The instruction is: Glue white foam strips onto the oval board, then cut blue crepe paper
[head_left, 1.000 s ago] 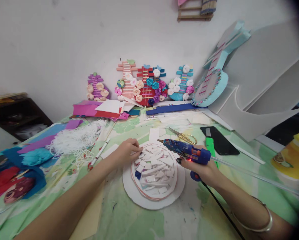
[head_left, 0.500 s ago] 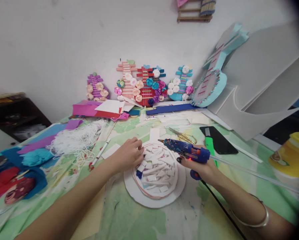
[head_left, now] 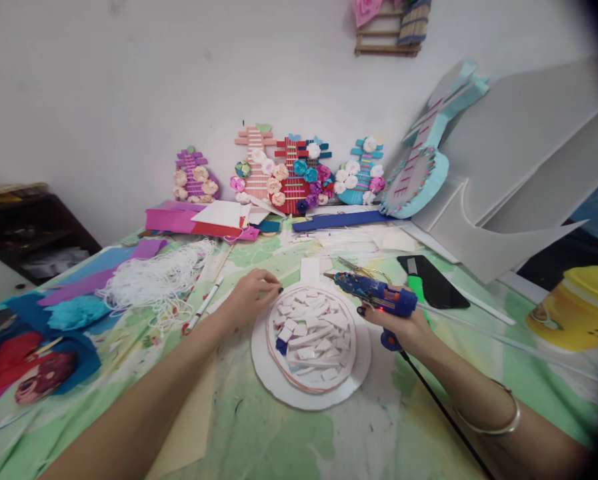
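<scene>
The right hand (head_left: 401,327) is grasping a blue glue gun (head_left: 379,293) right of the frame's centre, its nozzle pointing left, just beyond the far right part of a round white board (head_left: 263,360). The board is lying flat in the lower centre, between the two hands, with a pinkish ring outline (head_left: 313,391) running inside its edge and white scraps (head_left: 311,340) filling the ring. The left hand (head_left: 249,297) is hovering or resting at the board's upper left edge, looking released, its fingers loosely bent; whether the fingertips are touching is hard to tell.

A white strip (head_left: 309,270) is extending from the board's far edge toward the frame's middle. Golden scissors (head_left: 379,273) are lying behind the glue gun, partly hidden by it, and a green cutter (head_left: 415,288) is overlapping a black phone (head_left: 439,283) to their right. A dark cord (head_left: 443,410) is trailing from the gun toward the lower right, limiting that side. A marker (head_left: 205,303) is lying just left of the left hand, with white string (head_left: 153,273) heaping farther left. Below the board's near edge, the patterned cloth (head_left: 279,447) on the desk is showing.
</scene>
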A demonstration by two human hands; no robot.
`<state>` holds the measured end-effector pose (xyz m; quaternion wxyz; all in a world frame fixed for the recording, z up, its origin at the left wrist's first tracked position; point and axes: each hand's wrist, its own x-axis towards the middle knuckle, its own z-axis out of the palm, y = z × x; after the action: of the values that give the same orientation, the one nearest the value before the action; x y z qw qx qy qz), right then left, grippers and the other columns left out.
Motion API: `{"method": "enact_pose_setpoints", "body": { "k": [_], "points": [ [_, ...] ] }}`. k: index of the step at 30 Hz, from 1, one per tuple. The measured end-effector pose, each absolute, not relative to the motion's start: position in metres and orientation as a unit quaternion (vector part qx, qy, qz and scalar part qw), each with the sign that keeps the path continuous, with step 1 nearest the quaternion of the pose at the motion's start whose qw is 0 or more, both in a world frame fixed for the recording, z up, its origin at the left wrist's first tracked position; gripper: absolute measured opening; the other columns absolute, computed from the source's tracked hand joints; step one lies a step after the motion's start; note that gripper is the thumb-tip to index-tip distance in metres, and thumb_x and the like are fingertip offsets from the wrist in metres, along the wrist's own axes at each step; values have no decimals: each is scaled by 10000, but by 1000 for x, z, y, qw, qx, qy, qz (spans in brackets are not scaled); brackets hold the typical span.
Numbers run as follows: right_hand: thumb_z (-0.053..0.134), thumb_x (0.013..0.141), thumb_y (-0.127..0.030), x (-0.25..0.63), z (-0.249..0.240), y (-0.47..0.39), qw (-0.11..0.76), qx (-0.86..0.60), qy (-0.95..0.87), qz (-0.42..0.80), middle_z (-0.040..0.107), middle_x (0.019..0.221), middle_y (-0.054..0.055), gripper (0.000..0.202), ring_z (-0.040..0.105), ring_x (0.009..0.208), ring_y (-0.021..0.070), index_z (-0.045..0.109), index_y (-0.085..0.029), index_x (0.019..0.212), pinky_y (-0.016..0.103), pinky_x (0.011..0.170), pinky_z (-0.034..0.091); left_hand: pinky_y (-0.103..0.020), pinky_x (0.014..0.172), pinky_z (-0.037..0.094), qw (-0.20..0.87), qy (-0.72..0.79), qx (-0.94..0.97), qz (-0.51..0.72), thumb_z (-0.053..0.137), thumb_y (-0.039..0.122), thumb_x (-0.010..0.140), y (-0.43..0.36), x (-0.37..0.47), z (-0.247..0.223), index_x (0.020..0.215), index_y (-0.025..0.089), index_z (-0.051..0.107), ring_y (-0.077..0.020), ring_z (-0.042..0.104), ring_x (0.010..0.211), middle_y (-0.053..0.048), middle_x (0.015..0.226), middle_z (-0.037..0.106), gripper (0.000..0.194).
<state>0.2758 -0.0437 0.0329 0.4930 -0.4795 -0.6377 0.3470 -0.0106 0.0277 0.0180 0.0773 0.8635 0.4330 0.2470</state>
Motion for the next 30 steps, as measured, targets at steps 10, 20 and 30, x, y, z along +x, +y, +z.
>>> {"method": "enact_pose_setpoints", "body": {
  "k": [10, 20, 30],
  "points": [
    [666, 667, -342, 283, 23, -37, 513, -488, -632, 314, 571, 626, -3, 193, 550, 628, 165, 620, -164, 728, 283, 611, 447, -416, 978, 350, 38, 338, 921, 189, 530, 381, 845, 35, -17, 8, 1041, 301, 684, -241, 454, 1145, -64, 1134, 622, 262],
    [666, 648, -319, 280, 29, -39, 515, -508, -619, 305, 586, 660, 8, 180, 549, 616, 166, 622, -165, 730, 283, 572, 442, -421, 996, 367, 22, 391, 889, 237, 409, 338, 902, 23, -4, 7, 1038, 215, 682, -239, 485, 1171, -96, 1194, 604, 329],
    [673, 627, -342, 281, 34, -40, 536, -537, -586, 286, 500, 540, -26, 195, 425, 423, 96, 599, -166, 666, 237, 396, 332, -575, 1052, 193, 6, 403, 907, 124, 356, 543, 871, -35, 69, 6, 1401, 214, 317, -341, 172, 1366, -118, 1466, 302, 625]
  ]
}}
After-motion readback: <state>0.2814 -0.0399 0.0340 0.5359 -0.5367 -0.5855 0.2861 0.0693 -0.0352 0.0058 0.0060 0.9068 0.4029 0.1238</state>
